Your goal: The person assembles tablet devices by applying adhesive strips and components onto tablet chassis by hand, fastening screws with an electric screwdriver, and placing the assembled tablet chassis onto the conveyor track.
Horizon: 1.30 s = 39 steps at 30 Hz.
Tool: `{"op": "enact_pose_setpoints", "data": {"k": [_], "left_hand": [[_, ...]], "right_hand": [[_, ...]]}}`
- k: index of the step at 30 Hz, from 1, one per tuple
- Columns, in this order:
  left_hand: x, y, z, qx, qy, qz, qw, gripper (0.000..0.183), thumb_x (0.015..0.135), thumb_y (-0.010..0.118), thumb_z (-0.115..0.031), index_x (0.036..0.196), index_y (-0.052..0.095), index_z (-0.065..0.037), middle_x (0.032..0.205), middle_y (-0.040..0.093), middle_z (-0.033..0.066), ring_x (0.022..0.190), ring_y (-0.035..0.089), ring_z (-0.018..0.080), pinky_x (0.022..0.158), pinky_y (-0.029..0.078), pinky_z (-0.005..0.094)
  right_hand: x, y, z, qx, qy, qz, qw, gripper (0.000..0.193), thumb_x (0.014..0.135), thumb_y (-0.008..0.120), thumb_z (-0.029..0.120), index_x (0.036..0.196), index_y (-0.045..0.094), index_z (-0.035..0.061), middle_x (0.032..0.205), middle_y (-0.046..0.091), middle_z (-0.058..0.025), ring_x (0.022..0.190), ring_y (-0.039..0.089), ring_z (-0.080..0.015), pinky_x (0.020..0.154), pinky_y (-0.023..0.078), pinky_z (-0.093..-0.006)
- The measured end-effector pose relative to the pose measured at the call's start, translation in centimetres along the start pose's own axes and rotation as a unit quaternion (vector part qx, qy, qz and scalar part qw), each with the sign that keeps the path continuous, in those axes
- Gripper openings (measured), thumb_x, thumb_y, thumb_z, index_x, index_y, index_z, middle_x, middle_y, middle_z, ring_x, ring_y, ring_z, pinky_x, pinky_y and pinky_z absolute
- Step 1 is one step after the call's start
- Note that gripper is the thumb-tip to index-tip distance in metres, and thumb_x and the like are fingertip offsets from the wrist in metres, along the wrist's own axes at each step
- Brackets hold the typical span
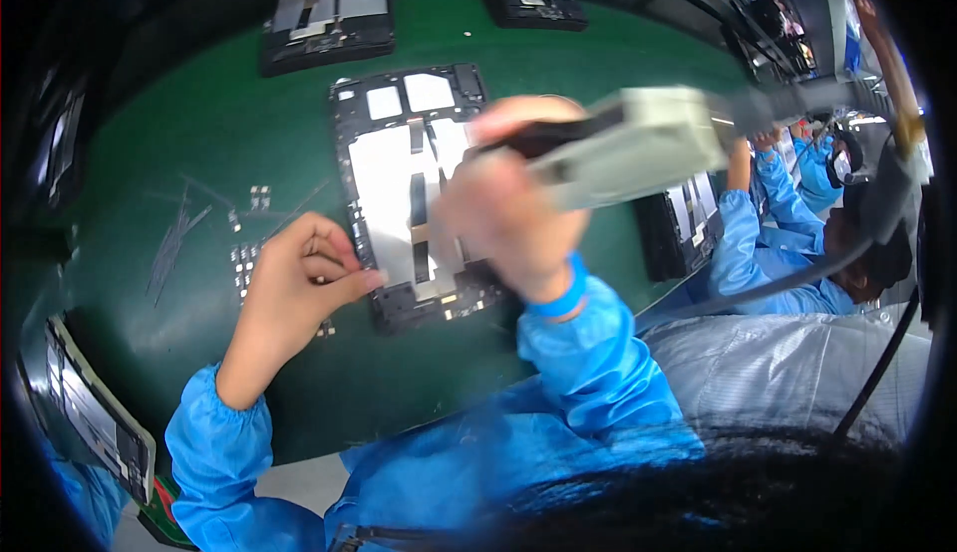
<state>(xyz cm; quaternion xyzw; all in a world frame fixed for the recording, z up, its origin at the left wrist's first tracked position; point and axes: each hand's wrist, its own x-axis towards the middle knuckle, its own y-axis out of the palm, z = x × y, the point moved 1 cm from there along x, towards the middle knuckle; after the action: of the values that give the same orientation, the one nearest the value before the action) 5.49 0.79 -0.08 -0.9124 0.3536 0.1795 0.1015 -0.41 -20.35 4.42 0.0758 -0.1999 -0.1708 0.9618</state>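
Note:
An opened tablet (383, 188) with bright silver plates, a black frame and dark ribbon strips lies on the green work mat. At its lower left edge is my left hand (299, 273), fingers curled and thumb tip against the frame; whatever it pinches cannot be made out. My right hand (518, 203), smeared by motion, is wrapped round a cream-coloured boxy hand tool (638, 143) over the tablet's right side. A grey hose or cable runs from the tool toward the upper right. The tool's working end is hidden by my hand.
Small metallic parts (240, 263) and thin grey strips (177, 243) lie left of the tablet. More opened tablets stand at the back (329, 14), far right (688, 223) and lower left (98, 408). Other people in blue sleeves (743, 243) sit to the right.

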Motion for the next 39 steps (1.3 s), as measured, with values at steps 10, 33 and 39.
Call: {"op": "enact_pose_setpoints", "data": {"k": [10, 33, 39], "left_hand": [[0.8, 0.5, -0.8, 0.002, -0.024, -0.015, 1.000, 0.035, 0.074, 0.083, 0.005, 0.095, 0.055, -0.001, 0.083, 0.064, 0.0046, 0.074, 0.067, 0.0078, 0.067, 0.050, 0.0196], [1.2, 0.9, -1.1, -0.034, -0.047, -0.016, 0.998, 0.033, 0.077, 0.079, 0.011, 0.095, 0.054, -0.002, 0.082, 0.065, 0.0030, 0.079, 0.069, 0.0083, 0.069, 0.053, 0.0195], [0.7, 0.7, -1.1, -0.014, -0.029, -0.013, 0.999, 0.033, 0.077, 0.081, 0.008, 0.095, 0.055, -0.001, 0.083, 0.065, 0.0034, 0.079, 0.068, 0.0072, 0.068, 0.051, 0.0192]], "right_hand": [[5.7, -16.5, 0.1, -0.016, -0.088, -0.200, 0.976, 0.015, 0.094, 0.065, 0.012, 0.104, 0.058, 0.0040, 0.058, 0.041, 0.0008, 0.044, 0.037, -0.0095, 0.046, 0.036, -0.0273], [5.8, -16.5, -1.8, -0.112, -0.064, -0.175, 0.976, 0.012, 0.095, 0.063, 0.014, 0.099, 0.055, 0.0053, 0.055, 0.041, -0.0004, 0.043, 0.038, -0.0099, 0.045, 0.036, -0.0278], [5.8, -16.8, -1.5, -0.062, -0.067, -0.185, 0.979, 0.015, 0.090, 0.072, 0.011, 0.095, 0.060, 0.0027, 0.058, 0.048, -0.0019, 0.044, 0.042, -0.0104, 0.045, 0.039, -0.0285]]}}
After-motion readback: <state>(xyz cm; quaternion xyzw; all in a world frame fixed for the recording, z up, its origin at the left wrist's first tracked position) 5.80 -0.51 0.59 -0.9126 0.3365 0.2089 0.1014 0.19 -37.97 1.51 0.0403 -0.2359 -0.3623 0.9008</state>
